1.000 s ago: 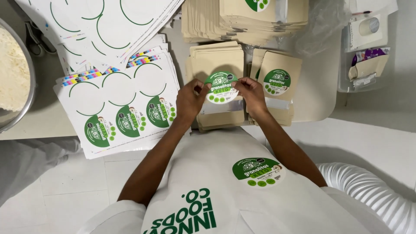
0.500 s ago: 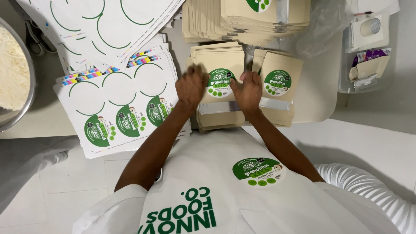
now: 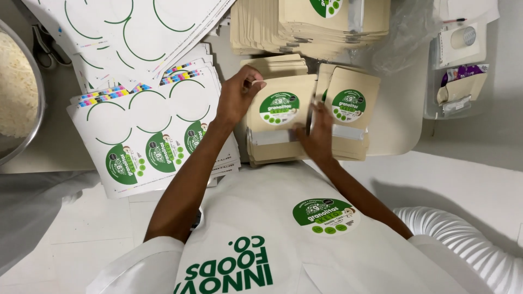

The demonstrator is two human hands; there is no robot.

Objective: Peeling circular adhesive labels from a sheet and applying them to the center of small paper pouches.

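The pouch [image 3: 278, 117], a tan paper bag, lies on top of a small stack on the worktop [image 3: 400, 128], right in front of the person. A round green label [image 3: 279, 107] now sits flat on its face. A second ago both hands held that label by its edges above the pouch; half a second ago they pressed down on it; now they have moved apart to the pouch's sides, so the label looks stuck down. The left hand [image 3: 237, 95] pinches the pouch's upper left corner with fingers bent. The right hand [image 3: 316, 136] rests with fingers spread on the lower right edge of the pouch, where it meets the next stack; I cannot tell whether it grips anything.

Just to the right, touching, is a labelled stack [image 3: 348, 111] of the same pouches. Behind both lie taller piles of plain pouches [image 3: 305, 27], close to the fingertips. To the left, the label sheets [image 3: 147, 136] overlap the worktop edge and run almost under the left forearm. A metal bowl [image 3: 19, 98] of pale flakes sits far left. A clear tray [image 3: 463, 71] sits far right. The only open room is the worktop's curved right end and the strip near the apron [image 3: 283, 239].
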